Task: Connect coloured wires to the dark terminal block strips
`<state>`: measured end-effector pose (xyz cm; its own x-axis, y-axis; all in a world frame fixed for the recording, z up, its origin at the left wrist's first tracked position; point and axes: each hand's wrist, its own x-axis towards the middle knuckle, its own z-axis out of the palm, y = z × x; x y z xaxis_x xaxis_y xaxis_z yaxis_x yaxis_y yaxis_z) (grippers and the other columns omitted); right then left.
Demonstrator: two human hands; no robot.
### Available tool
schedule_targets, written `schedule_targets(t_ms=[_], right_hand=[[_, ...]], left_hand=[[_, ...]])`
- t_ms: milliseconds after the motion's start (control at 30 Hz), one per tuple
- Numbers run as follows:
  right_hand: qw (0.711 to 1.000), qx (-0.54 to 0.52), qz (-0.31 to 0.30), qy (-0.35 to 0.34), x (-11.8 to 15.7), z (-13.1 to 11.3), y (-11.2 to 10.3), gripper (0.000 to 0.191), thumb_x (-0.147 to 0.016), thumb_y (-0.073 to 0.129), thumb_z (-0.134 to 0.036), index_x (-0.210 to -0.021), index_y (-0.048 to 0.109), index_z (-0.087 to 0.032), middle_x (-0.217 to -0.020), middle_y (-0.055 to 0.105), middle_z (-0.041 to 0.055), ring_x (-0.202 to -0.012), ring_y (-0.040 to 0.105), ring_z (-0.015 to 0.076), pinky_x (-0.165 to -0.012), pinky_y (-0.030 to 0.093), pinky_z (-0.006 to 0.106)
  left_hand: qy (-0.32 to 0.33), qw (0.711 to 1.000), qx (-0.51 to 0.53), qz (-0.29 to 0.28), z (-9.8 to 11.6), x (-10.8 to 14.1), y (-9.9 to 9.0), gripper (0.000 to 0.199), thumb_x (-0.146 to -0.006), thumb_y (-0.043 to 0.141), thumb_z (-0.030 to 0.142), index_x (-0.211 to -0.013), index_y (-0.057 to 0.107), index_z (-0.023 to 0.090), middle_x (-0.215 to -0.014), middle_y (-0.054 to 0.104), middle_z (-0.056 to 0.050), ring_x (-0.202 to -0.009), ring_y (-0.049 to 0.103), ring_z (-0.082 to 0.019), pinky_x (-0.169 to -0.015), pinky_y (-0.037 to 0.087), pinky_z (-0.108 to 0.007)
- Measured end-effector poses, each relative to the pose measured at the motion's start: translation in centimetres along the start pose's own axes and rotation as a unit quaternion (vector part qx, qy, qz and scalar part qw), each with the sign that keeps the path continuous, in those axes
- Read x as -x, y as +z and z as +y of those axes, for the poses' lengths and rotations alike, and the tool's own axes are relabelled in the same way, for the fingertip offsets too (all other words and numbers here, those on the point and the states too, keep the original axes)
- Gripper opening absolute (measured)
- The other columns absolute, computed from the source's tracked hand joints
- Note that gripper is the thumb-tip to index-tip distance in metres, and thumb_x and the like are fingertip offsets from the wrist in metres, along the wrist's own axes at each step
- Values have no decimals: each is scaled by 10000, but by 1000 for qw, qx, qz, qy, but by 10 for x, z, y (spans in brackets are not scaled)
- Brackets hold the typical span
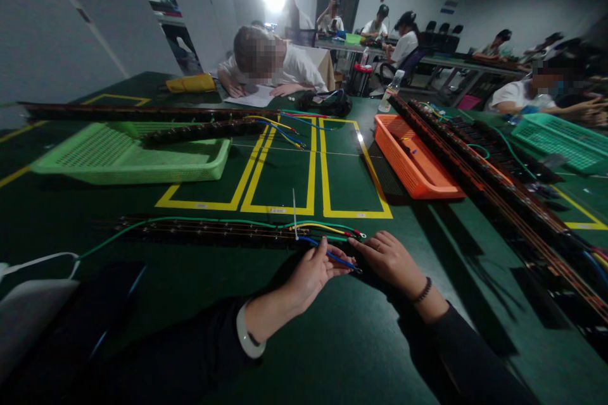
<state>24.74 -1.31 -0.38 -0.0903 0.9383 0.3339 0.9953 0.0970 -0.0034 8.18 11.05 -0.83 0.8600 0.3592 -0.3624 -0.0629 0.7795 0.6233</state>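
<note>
A long dark strip assembly with copper rods (213,230) lies across the table before me. Green, yellow and blue wires come out of its right end, some tipped with ring terminals. My left hand (316,272) pinches the blue wire (339,259) between thumb and fingers, palm partly up. My right hand (389,258) is closed, its fingertips at the end of a short green wire (335,239). A white cable tie (295,215) stands upright around the wires at the strip's end. A yellow wire (323,226) runs just behind both hands.
A light green basket (209,168) with dark strips across it stands at back left. An orange basket (418,171) sits back right beside long strips (494,196). Yellow taped rectangles (316,202) mark the table. Across it, a person (285,63) leans over paper.
</note>
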Motion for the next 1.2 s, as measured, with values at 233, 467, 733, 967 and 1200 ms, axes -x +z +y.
schedule_targets(t_ms=[233, 467, 733, 967, 1200], right_hand=[[999, -33, 10, 11, -3, -1, 2, 320, -910, 449, -173, -1203, 578, -181, -892, 625, 81, -776, 507, 176, -728, 413, 336], [988, -84, 109, -76, 2, -15, -2, 474, -874, 539, -314, -1301, 458, -126, -887, 614, 87, -812, 526, 200, -769, 455, 391], [992, -30, 84, -88, -10, -26, -4, 376, -900, 465, -111, -1274, 485, -139, -831, 632, 65, -763, 553, 168, -708, 476, 334], [997, -39, 49, -52, -7, -22, -1, 346, -927, 414, -120, -1253, 519, -160, -752, 599, 44, -704, 515, 155, -668, 441, 313], [995, -82, 44, 19, -4, -18, 10, 297, -927, 448, -181, -1186, 592, -167, -758, 582, 54, -707, 481, 155, -669, 396, 301]], left_hand=[[-10, 1000, 8, -6, 2, 0, 1, 454, -834, 485, 540, -789, 599, 102, -799, 663, -104, -831, 644, -211, -883, 453, -421], [-3, 999, 30, -15, -3, -4, -5, 430, -815, 512, 542, -772, 632, 132, -822, 665, -85, -827, 625, -182, -870, 465, -365], [4, 998, 55, -19, -6, -6, -5, 444, -818, 503, 544, -800, 645, 124, -846, 659, -91, -842, 609, -170, -893, 449, -359], [-3, 999, 24, -21, -4, -4, -4, 467, -868, 431, 524, -938, 622, 104, -933, 671, -135, -910, 628, -199, -908, 445, -387], [-44, 993, -92, -54, -10, -4, -6, 486, -824, 478, 566, -829, 573, 90, -764, 680, -149, -743, 674, -246, -768, 500, -415]])
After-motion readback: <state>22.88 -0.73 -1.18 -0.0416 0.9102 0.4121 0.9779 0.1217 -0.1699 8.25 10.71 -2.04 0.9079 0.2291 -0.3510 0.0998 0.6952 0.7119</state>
